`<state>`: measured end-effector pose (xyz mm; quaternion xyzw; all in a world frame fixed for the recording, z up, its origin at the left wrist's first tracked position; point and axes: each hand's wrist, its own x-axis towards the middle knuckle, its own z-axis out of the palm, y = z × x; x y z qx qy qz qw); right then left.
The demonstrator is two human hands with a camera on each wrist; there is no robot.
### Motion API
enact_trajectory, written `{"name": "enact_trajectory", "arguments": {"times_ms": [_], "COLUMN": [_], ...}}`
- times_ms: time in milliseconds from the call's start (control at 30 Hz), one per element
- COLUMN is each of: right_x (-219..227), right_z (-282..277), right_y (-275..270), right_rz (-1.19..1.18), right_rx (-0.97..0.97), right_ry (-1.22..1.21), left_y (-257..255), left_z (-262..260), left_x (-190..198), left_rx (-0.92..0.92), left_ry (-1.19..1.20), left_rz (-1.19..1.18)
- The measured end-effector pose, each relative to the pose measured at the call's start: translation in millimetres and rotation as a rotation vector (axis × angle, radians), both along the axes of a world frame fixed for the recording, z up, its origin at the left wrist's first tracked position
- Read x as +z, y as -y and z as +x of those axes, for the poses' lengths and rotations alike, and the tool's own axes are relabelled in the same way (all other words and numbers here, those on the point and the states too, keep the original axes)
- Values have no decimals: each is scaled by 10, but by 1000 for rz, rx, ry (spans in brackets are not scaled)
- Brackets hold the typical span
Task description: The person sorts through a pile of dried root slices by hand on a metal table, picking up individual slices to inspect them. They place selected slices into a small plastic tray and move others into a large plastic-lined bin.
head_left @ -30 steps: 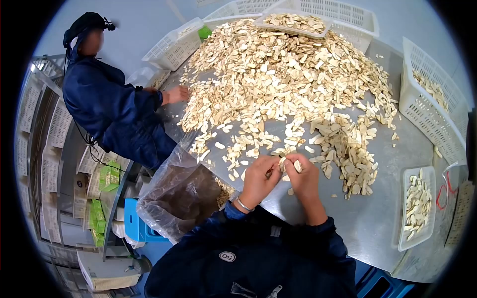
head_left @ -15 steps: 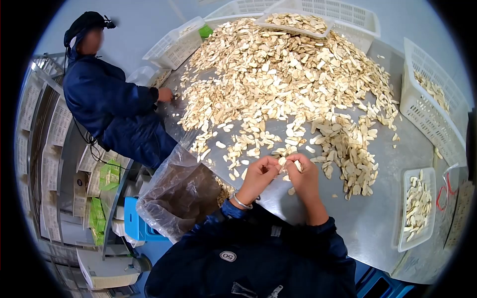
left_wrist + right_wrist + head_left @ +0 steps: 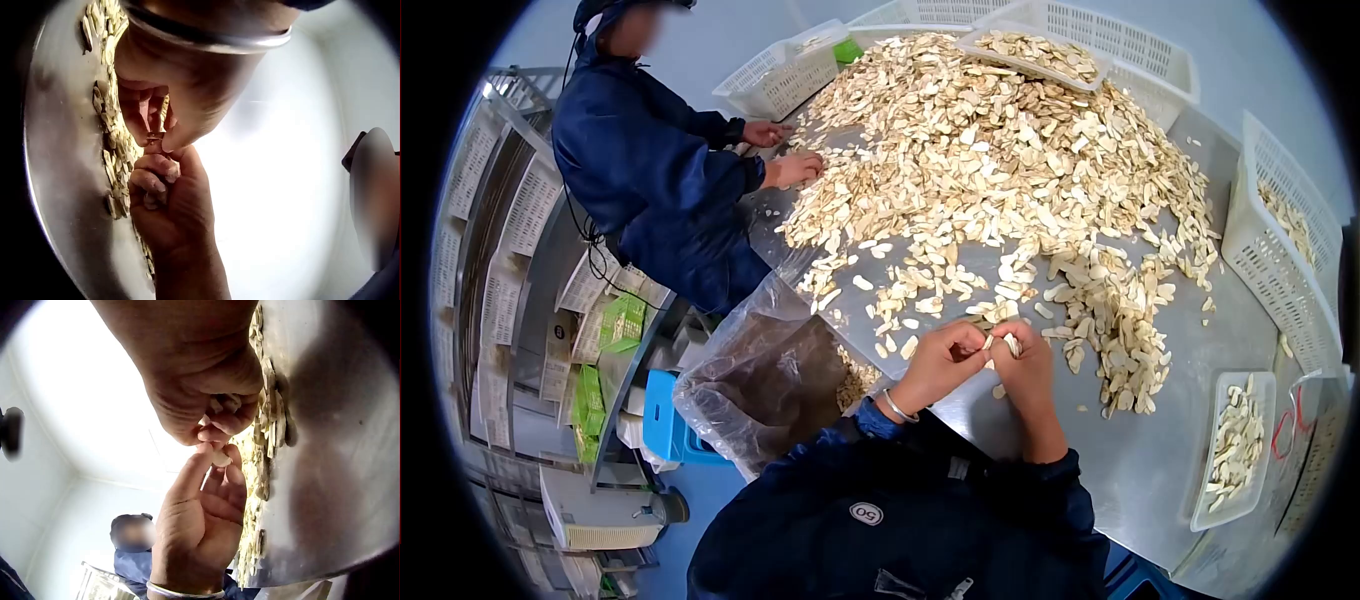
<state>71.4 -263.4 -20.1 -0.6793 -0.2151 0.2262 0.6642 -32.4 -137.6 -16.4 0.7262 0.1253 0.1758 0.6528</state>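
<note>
Both hands meet over the near edge of the steel table. In the head view the left hand point(image 3: 937, 366), with a bangle at its wrist, pinches a pale slice between thumb and fingers; the slice point(image 3: 220, 459) shows in the right wrist view. The right hand point(image 3: 1025, 372) touches the left fingertips and has its fingers curled round several slices point(image 3: 230, 402). Beyond the hands spreads a large heap of pale dried slices point(image 3: 1000, 150), with a smaller pile point(image 3: 1115, 320) just right of them.
A plastic-lined bin point(image 3: 770, 385) stands left of the hands. At the right are a small tray of slices point(image 3: 1236, 440) and a white perforated basket point(image 3: 1270, 270). Another person point(image 3: 650, 160) reaches to the heap from the left. More baskets point(image 3: 780, 80) line the back.
The head view has shifted, so the table and heap sit further right. The other person leans in, with both hands now at the heap's edge. My hands remain together.
</note>
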Motion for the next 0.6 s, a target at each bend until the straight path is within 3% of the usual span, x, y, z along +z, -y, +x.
{"name": "enact_trajectory", "arguments": {"times_ms": [67, 167, 300, 400, 500, 600], "right_x": [65, 50, -1, 15, -137, -102], "right_z": [-6, -37, -6, 7, -13, 8], "right_y": [31, -24, -20, -4, -81, -46], "right_rz": [-22, 99, 123, 130, 91, 48], "right_rx": [28, -46, -105, 73, 32, 85], "right_ry": [7, -54, -132, -209, 163, -185], "left_y": [-5, -7, -60, -38, -35, -76], "left_z": [-14, -26, -38, -36, -53, -76], "left_x": [-8, 58, -2, 43, 50, 80], "left_rx": [-8, -20, 45, 53, 26, -65], "left_ry": [1, -50, -83, -85, -92, -147], "left_rz": [39, -304, -412, -455, -426, -358]}}
